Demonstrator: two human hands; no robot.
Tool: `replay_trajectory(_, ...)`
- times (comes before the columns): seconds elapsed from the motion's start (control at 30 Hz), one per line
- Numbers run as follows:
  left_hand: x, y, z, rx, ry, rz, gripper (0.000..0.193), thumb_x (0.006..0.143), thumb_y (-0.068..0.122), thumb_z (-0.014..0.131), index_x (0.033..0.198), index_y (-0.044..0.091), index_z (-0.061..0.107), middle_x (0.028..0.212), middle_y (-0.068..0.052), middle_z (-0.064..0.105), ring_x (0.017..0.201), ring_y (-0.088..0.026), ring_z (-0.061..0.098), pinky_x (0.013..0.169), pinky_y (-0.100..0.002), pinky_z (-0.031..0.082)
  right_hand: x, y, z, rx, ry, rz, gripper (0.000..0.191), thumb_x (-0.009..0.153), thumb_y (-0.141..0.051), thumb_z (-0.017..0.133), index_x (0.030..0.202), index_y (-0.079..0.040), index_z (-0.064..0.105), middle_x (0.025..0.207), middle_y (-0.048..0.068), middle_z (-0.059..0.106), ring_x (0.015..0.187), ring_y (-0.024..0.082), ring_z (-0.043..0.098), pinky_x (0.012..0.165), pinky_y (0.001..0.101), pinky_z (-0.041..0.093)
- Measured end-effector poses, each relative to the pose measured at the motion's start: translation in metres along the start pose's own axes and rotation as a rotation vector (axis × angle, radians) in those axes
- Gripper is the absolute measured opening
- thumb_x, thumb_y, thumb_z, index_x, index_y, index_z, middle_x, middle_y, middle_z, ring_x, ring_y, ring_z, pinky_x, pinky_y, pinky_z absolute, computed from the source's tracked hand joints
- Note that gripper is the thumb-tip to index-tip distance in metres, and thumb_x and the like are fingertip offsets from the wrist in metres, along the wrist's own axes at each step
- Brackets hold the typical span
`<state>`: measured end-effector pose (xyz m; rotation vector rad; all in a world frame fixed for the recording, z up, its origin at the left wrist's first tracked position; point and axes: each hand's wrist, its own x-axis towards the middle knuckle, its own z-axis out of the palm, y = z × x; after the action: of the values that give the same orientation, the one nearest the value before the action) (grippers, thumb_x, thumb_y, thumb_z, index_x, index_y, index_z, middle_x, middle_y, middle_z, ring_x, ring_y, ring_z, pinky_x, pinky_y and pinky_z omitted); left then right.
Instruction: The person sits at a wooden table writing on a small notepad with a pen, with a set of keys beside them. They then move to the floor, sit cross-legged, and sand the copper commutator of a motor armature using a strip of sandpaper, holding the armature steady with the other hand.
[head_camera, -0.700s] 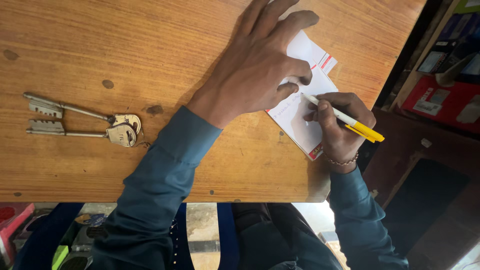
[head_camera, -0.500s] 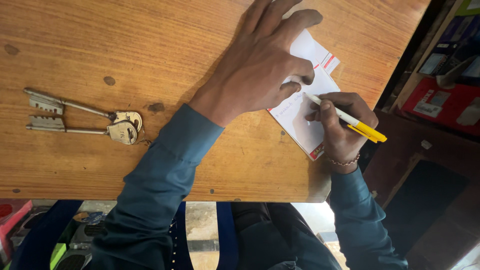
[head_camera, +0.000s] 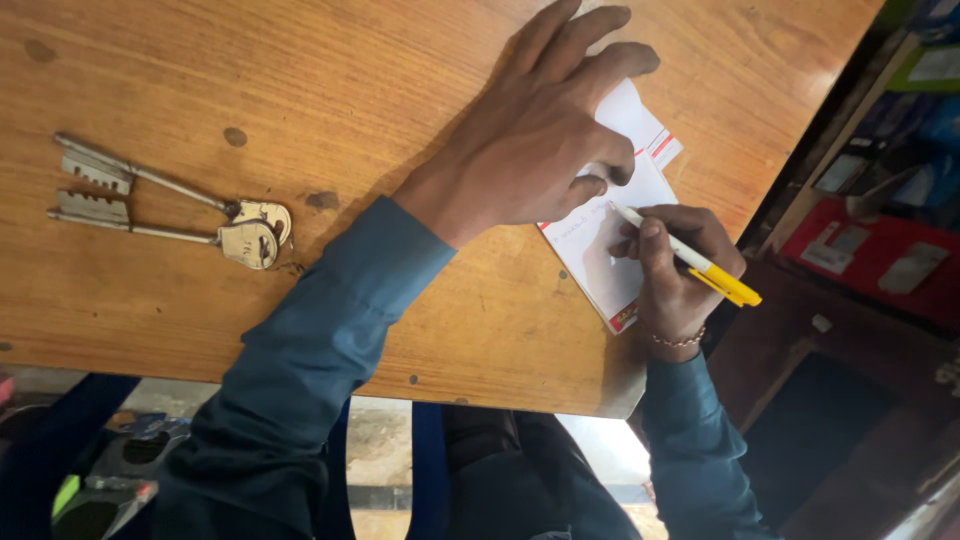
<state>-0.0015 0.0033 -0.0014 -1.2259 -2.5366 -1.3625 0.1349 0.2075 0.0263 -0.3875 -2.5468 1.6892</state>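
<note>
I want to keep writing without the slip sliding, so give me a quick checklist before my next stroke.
1. Left hand flat on the paper slip, pinning it: ok.
2. Right hand gripping the pen: ok.
3. Pen tip on the slip: ok.
4. Slip fully on the table: ok, though near the edge.
5. Keys well away from the slip: ok.
6. Ink flowing: cannot tell.
</note>
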Motion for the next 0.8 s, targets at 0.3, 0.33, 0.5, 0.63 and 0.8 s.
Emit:
replay_trajectory(0.3, -0.002, -0.003, 0.001, -0.006, 0.041, 0.020, 0.014, 0.072, 0.025, 0.091, 0.081, 0.031, 0.081, 0.146, -0.006, 0.054, 0.148, -0.036, 0.033, 0.128, -0.056, 0.018, 0.000, 0.000, 0.002, -0.043, 0.024, -0.060, 0.014, 0.106, -0.007, 0.064, 0.105, 0.008, 0.064, 0.091, 0.014, 0.069, 0.073, 0.019, 0.070, 0.071, 0.0308, 0.059)
replay_trajectory(0.33, -0.002, -0.003, 0.001, -0.010, 0.038, 0.023, 0.015, 0.072, 0.026, 0.091, 0.082, 0.031, 0.081, 0.145, -0.007, 0.054, 0.147, -0.037, 0.033, 0.128, -0.056, 0.018, 0.000, 0.001, 0.002, -0.041, 0.029, -0.059, 0.015, 0.106, -0.007, 0.064, 0.104, 0.008, 0.064, 0.090, 0.014, 0.069, 0.073, 0.019, 0.070, 0.071, 0.0308, 0.058)
replay_trajectory(0.5, -0.002, -0.002, 0.001, 0.026, 0.031, 0.036, 0.015, 0.068, 0.027, 0.091, 0.079, 0.031, 0.080, 0.145, -0.008, 0.056, 0.147, -0.036, 0.034, 0.126, -0.055, 0.019, 0.002, 0.004, 0.002, -0.029, 0.016, -0.114, 0.018, 0.107, -0.009, 0.064, 0.103, 0.008, 0.063, 0.087, 0.014, 0.068, 0.071, 0.019, 0.069, 0.069, 0.0313, 0.059)
replay_trajectory(0.63, -0.002, -0.002, 0.002, 0.032, 0.033, 0.023, 0.015, 0.068, 0.028, 0.091, 0.078, 0.031, 0.080, 0.145, -0.007, 0.056, 0.147, -0.036, 0.034, 0.126, -0.056, 0.019, 0.003, 0.006, 0.000, -0.014, 0.013, -0.111, 0.021, 0.107, -0.012, 0.064, 0.102, 0.008, 0.062, 0.085, 0.014, 0.068, 0.069, 0.019, 0.069, 0.067, 0.0309, 0.058)
replay_trajectory(0.8, -0.003, -0.002, 0.003, 0.033, 0.068, 0.022, 0.016, 0.068, 0.029, 0.092, 0.078, 0.032, 0.080, 0.144, -0.007, 0.057, 0.147, -0.035, 0.035, 0.127, -0.055, 0.019, 0.002, 0.011, 0.002, 0.015, 0.050, -0.091, 0.023, 0.106, -0.015, 0.065, 0.104, 0.008, 0.062, 0.085, 0.014, 0.068, 0.068, 0.019, 0.069, 0.066, 0.0321, 0.059)
